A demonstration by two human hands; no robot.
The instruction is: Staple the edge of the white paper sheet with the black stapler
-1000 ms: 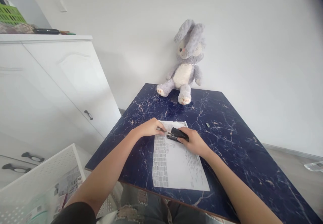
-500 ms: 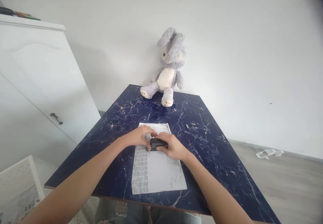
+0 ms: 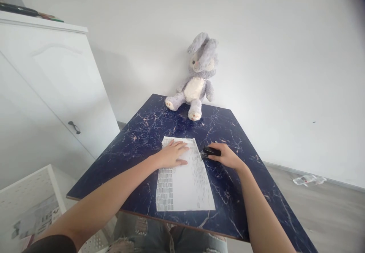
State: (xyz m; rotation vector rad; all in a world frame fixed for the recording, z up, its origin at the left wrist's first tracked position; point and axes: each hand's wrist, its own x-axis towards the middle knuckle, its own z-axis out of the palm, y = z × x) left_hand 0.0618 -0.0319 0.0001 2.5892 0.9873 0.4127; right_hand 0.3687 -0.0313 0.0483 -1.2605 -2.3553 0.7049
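Note:
A black stapler (image 3: 212,151) is gripped in my right hand (image 3: 226,155), its front end at the right edge of the paper (image 3: 185,192). The sheet carries printed text and lies on the dark blue marbled table (image 3: 137,131). My left hand (image 3: 172,155) rests flat on the upper part of the paper, fingers spread and pointing right. Whether the stapler's jaws are around the paper's edge or only beside it I cannot tell.
A grey plush rabbit (image 3: 199,78) sits at the table's far end against the wall. On the left stand a white cabinet (image 3: 62,78) and a white perforated basket (image 3: 54,184). A crumpled plastic wrapper (image 3: 309,180) lies on the floor at right.
My right hand has carried the stapler from over the paper to its right edge. My left hand has left the stapler and now lies flat on the sheet. The view has shifted slightly.

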